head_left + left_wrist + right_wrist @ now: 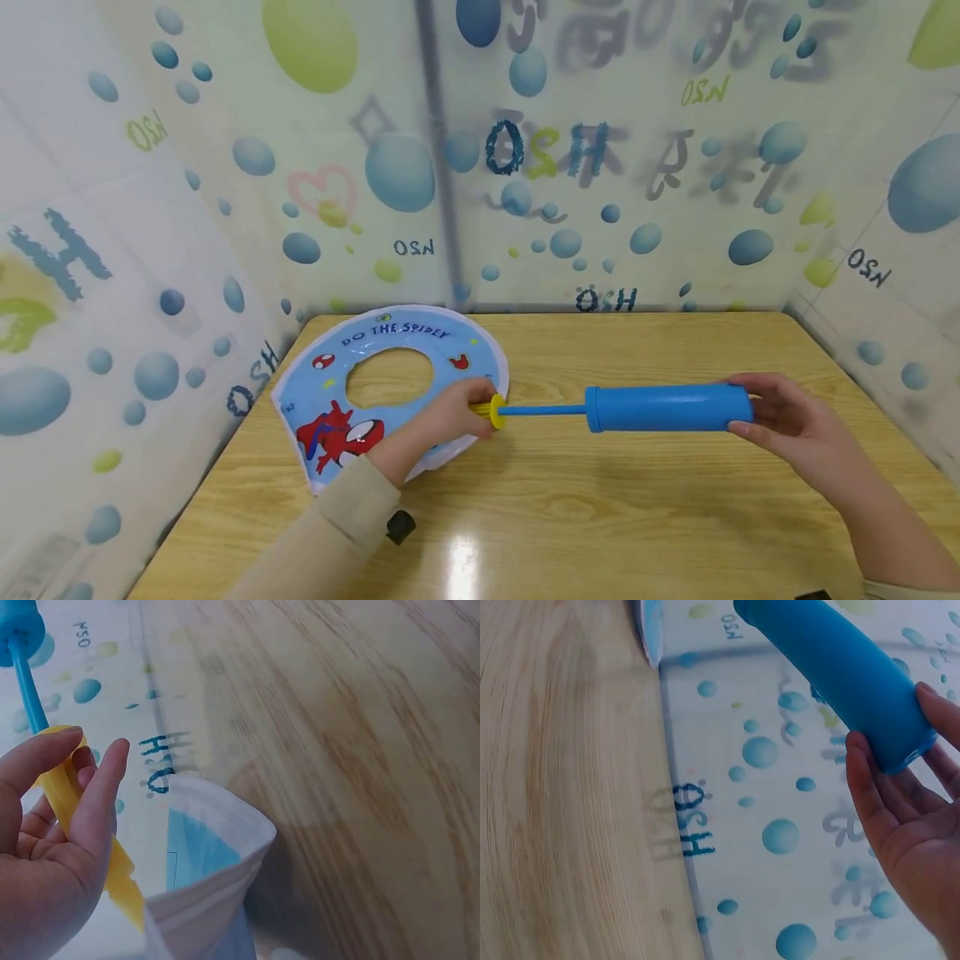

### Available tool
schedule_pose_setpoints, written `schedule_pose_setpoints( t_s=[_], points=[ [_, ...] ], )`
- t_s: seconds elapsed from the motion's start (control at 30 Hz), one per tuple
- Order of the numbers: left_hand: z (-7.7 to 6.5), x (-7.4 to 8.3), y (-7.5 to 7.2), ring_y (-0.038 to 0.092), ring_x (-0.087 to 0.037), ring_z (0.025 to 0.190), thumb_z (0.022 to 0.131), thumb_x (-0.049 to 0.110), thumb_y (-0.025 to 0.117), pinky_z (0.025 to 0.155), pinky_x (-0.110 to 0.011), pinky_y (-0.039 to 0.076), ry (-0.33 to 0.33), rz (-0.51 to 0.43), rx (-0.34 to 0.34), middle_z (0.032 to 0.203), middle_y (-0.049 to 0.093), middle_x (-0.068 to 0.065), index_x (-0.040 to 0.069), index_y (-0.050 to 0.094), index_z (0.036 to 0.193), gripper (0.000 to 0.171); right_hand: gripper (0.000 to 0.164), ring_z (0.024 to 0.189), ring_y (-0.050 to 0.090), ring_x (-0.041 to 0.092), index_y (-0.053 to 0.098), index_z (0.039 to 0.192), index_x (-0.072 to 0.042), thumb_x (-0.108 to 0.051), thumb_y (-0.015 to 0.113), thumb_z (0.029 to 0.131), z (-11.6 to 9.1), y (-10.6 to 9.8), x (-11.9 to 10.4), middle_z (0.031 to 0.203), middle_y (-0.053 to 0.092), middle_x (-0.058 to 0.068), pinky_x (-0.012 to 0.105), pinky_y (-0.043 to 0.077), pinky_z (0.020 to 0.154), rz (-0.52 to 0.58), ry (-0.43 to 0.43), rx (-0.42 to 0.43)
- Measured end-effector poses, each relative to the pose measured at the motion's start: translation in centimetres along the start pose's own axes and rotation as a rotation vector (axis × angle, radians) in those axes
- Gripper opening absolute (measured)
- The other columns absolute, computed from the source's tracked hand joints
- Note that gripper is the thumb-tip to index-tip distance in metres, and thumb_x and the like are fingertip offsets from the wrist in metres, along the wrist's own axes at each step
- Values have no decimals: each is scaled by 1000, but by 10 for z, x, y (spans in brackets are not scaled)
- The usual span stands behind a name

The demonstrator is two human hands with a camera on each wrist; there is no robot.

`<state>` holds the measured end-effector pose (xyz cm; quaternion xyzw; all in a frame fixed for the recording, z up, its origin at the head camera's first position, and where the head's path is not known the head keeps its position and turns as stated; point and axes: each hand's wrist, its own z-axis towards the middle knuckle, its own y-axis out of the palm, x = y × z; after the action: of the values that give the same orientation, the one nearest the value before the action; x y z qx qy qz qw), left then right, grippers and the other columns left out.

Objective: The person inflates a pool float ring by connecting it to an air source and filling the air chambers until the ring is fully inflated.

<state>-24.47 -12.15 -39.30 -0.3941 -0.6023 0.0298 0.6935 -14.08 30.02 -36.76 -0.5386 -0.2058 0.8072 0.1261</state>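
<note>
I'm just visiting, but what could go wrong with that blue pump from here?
The right grip holds only the end of the barrel, mostly by the fingertips, so it might slip or droop. The thin rod is drawn out and could bend if pushed crookedly. The left grip, on the yellow handle, appears in front of the ring, so a sudden move might nudge it.

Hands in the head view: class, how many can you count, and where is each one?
2, both on the blue pump: the left hand grips its yellow handle; the right hand holds its opposite end.
</note>
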Motion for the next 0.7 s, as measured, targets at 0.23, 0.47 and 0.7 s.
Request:
schedule_pose_setpoints(
  t_s=[0.23, 0.47, 0.7],
  points=[
    [-1, -6, 0, 53, -20, 89, 74, -5, 78, 85, -36, 42, -2, 5, 15, 98, 66, 0, 9, 62, 96, 30, 49, 100, 63, 2, 53, 132, -1, 18, 58, 88, -5, -10, 2, 126, 57, -10, 20, 54, 71, 88, -51, 13],
    [5, 2, 8, 53, -21, 87, 74, -3, 80, 83, -35, 44, 22, 48, 59, 91, 63, 2, 10, 62, 93, 30, 41, 91, 65, 9, 57, 124, -7, 12, 63, 88, 7, 14, -5, 113, 61, -7, 25, 56, 70, 152, 16, -18],
    [9, 7, 17, 53, -21, 87, 72, -5, 81, 82, -35, 46, -11, 49, 65, 91, 63, 2, 10, 63, 92, 30, 33, 95, 65, 11, 53, 121, -1, -2, 67, 91, 19, 51, -13, 116, 58, -2, 33, 57, 72, 154, 94, -52]
  ],
)
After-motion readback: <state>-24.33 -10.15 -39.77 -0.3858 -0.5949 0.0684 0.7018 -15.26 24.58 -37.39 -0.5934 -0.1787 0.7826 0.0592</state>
